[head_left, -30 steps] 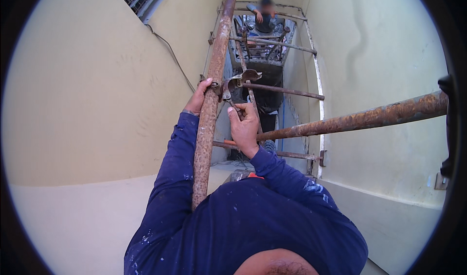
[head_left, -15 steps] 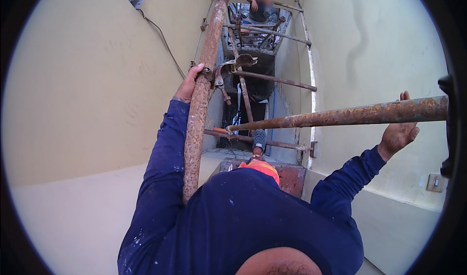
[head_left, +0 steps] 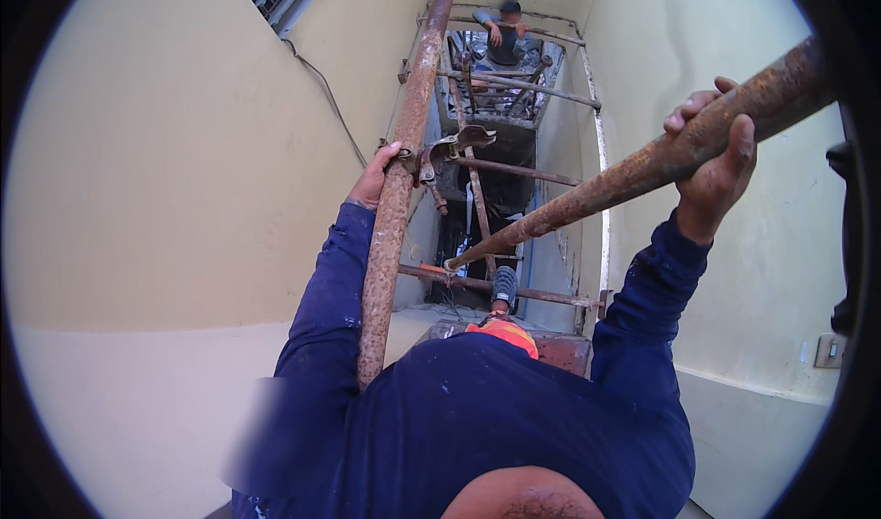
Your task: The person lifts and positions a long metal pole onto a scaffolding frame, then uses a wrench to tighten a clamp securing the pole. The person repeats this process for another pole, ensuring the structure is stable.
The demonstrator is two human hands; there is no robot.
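My left hand (head_left: 374,178) is wrapped around a long rusty scaffold pipe (head_left: 384,271) that rises steeply in front of my left shoulder. Just beside that hand, a metal scaffold clamp (head_left: 440,156) is fixed to the pipe, its curved jaw hanging open. On the right, my right hand (head_left: 720,175) cups a second rusty pipe (head_left: 587,198) from beneath, thumb on one side and fingertips curling over the other. This pipe slants from the lower middle of the scaffold up to the right edge. Its lower end sits near a horizontal scaffold bar (head_left: 541,295).
A scaffold frame with a pale upright (head_left: 603,179) and several crossbars fills the narrow shaft ahead. Another person (head_left: 505,42) is at its far end. My shoe (head_left: 505,285) is by the lower bar. Cream walls flank me; a light switch (head_left: 830,350) is at right.
My right hand has gone from spread open behind the second pipe to gripping it. That pipe's near end has swung upward. My left hand keeps its hold.
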